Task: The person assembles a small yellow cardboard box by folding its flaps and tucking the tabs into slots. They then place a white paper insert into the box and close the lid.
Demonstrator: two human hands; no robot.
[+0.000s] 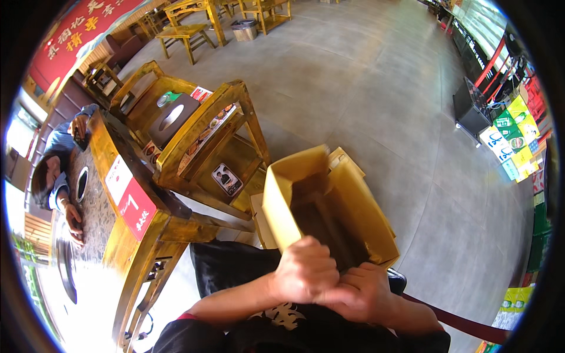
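Observation:
An open cardboard box (368,203), brown and with its flaps standing up, is in front of my body with its open top toward me. Its inside looks dark and I make out nothing in it. My left hand (307,269) is closed in a fist at the near left corner of the box. Right beside it, my right hand (362,292) is closed at the near edge, thumb side against the left hand. The two hands touch each other. Box wall or flap under the fingers is mostly hidden, and the box is slightly blurred.
A wooden chair (206,138) holding a dark tissue box (175,120) stands left of the box. Farther left, a person (53,176) leans on a stone-topped table (97,220). A black speaker-like case (471,112) stands at right on the grey floor (376,88).

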